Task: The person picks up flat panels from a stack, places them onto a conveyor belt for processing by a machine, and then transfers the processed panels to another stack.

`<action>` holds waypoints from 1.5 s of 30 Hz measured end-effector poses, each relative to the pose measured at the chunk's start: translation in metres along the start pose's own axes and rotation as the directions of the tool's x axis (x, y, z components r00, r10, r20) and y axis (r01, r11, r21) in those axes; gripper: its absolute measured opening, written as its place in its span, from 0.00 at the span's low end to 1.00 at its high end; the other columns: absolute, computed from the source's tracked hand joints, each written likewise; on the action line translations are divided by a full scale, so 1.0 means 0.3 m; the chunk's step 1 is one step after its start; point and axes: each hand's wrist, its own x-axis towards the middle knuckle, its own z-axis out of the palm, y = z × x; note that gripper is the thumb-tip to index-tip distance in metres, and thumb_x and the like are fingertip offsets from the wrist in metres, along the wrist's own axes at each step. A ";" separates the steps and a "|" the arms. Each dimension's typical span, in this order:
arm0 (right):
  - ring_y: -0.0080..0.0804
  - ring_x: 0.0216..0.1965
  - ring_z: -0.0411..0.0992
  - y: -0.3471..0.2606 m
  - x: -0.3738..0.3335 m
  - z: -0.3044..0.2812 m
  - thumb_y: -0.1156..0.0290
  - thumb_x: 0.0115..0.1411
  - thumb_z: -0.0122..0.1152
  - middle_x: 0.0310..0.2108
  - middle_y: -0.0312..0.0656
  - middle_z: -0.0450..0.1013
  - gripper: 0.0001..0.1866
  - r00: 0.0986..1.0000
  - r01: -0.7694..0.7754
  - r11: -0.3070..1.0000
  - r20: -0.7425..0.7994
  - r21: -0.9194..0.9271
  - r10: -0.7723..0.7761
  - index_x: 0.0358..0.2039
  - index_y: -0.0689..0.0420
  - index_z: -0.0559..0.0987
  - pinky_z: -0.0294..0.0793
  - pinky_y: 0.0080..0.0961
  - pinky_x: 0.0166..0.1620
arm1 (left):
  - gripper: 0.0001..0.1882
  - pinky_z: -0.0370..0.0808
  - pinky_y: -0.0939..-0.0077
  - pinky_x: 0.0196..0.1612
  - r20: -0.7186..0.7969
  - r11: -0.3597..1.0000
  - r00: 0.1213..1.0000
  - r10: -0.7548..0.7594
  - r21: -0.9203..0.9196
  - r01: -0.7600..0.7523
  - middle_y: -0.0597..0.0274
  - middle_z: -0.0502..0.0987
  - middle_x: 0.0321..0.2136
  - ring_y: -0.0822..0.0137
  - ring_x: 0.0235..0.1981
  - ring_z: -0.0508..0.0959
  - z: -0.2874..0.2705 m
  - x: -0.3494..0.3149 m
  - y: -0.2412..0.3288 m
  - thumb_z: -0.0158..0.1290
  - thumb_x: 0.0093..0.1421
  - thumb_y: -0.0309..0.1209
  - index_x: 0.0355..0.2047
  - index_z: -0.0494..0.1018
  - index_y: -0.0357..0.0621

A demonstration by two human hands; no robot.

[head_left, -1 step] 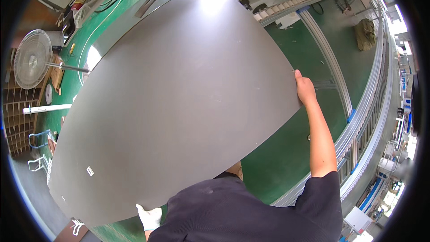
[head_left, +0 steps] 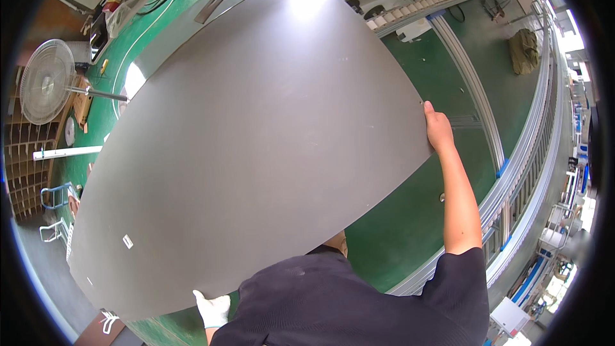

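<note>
A large flat grey panel [head_left: 256,141] fills the middle of the view, slanting from the lower left to the far top. Its surface is smooth, with a small white sticker [head_left: 128,241] near the left end and a bright glare at the far end. My right hand [head_left: 438,129], bare, grips the right edge near the corner, thumb by the rim and most fingers hidden beneath. My left hand [head_left: 213,309], in a white glove, holds the near edge at the lower left, thumb raised at the rim and its other fingers partly out of sight.
To the right, metal conveyor rails [head_left: 471,83] curve over the green floor [head_left: 384,230]. A standing fan [head_left: 47,82] is at the left, beside a pigeonhole rack [head_left: 29,173]. Cables and a grey metal surface [head_left: 170,48] lie beyond the panel; a olive bag [head_left: 523,51] sits far right.
Very little differs. The panel's left end sits slightly higher, and my right hand with the right edge has shifted a touch to the right.
</note>
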 end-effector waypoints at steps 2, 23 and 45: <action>0.59 0.39 0.77 0.002 0.015 -0.002 0.33 0.69 0.37 0.32 0.60 0.79 0.44 1.000 -0.006 1.000 0.005 0.008 0.006 0.30 0.67 0.82 0.73 0.44 0.46 | 0.32 0.72 0.58 0.60 -0.043 1.000 0.999 0.005 0.013 -0.004 0.60 0.75 0.56 0.57 0.56 0.75 0.046 -0.005 -0.010 0.40 0.72 0.59 0.59 0.69 0.45; 0.57 0.31 0.74 0.191 0.307 -0.158 0.33 0.67 0.45 0.24 0.59 0.75 0.43 0.981 0.037 0.996 -0.188 -0.076 -0.051 0.23 0.67 0.78 0.70 0.46 0.37 | 0.44 0.59 0.51 0.68 0.130 0.925 0.920 -0.370 0.142 0.352 0.52 0.66 0.64 0.50 0.64 0.64 0.149 -0.050 -0.300 0.40 0.66 0.69 0.66 0.61 0.45; 0.59 0.53 0.74 0.481 0.911 -0.380 0.38 0.68 0.48 0.52 0.55 0.77 0.35 0.786 -0.104 0.975 -0.617 -0.197 -0.041 0.53 0.60 0.79 0.74 0.48 0.54 | 0.41 0.56 0.56 0.71 0.696 0.737 0.507 -0.509 0.046 0.675 0.28 0.65 0.63 0.43 0.63 0.67 0.453 -0.250 -0.693 0.33 0.74 0.53 0.58 0.61 0.14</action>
